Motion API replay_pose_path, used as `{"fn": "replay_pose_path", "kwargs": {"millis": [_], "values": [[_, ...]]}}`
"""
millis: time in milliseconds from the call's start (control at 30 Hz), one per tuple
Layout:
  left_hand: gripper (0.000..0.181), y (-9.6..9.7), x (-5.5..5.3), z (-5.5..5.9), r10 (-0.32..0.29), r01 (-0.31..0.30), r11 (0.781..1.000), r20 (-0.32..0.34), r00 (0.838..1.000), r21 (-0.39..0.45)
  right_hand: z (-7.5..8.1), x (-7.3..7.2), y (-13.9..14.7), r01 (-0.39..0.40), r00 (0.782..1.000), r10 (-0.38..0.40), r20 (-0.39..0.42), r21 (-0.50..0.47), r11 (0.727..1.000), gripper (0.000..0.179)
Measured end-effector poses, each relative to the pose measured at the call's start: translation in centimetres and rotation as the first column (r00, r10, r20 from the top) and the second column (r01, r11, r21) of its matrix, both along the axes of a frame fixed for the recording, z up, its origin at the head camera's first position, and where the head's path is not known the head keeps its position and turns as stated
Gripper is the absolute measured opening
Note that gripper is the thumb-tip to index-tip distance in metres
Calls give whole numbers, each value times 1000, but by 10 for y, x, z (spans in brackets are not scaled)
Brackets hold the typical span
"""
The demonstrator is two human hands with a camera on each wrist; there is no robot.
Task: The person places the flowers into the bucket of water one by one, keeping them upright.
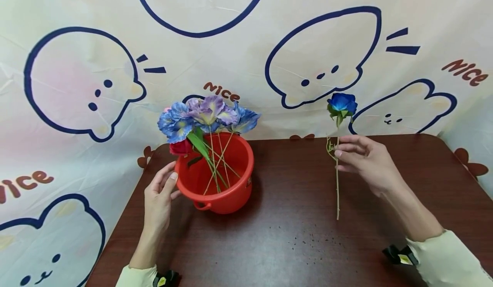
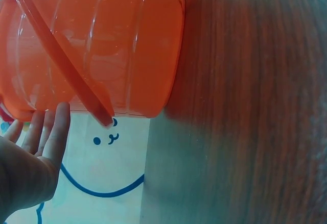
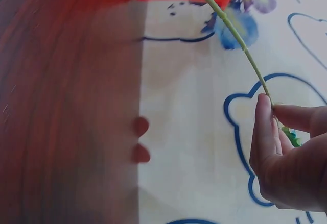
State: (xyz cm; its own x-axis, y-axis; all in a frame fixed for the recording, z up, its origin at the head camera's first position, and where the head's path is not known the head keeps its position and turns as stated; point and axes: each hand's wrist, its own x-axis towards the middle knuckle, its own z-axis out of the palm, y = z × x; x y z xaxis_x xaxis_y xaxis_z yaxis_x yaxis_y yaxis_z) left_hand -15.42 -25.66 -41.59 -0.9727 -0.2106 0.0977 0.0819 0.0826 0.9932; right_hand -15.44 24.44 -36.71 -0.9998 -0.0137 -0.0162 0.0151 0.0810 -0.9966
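A blue artificial rose (image 1: 343, 103) stands upright over the right side of the table, its thin stem (image 3: 236, 34) pinched between my right thumb and fingers. My right hand (image 1: 367, 161) grips it below the bloom, and the lower stem hangs free. At the left, a red bucket (image 1: 227, 201) holds several artificial flowers, with blue and purple petals (image 1: 209, 111) above the rim and a red bloom (image 1: 180, 147) at the side. My left hand (image 1: 158, 195) touches the bucket's left side, thumb by the rim. In the left wrist view its fingers (image 2: 60, 127) reach out nearly straight against the wall.
The dark brown wooden table (image 1: 269, 252) carries small dark specks (image 1: 308, 242) near its front middle. Behind it hangs a pale cloth (image 1: 215, 60) printed with cartoon outlines. The bucket's red handle (image 2: 66, 66) slants across its side in the left wrist view.
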Motion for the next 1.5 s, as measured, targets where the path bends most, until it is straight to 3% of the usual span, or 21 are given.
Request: {"fn": "replay_pose_path", "kwargs": {"millis": [167,733,1033,1500], "values": [[46,0,0,0,3,-3,1000,13,1000,-9,11,1,-16,-24,998,19,-62,-89,996,37],[46,0,-1,-1,6,-6,1000,1,1000,-11,51,-20,-90,-102,978,78,-195,-113,988,37],[45,-1,0,0,14,-14,1000,12,1000,-12,64,-36,-126,-113,976,83,-200,-142,983,40],[47,-1,0,1,13,-13,1000,26,1000,-18,70,-54,-164,-116,977,73,-203,-208,971,42]]}}
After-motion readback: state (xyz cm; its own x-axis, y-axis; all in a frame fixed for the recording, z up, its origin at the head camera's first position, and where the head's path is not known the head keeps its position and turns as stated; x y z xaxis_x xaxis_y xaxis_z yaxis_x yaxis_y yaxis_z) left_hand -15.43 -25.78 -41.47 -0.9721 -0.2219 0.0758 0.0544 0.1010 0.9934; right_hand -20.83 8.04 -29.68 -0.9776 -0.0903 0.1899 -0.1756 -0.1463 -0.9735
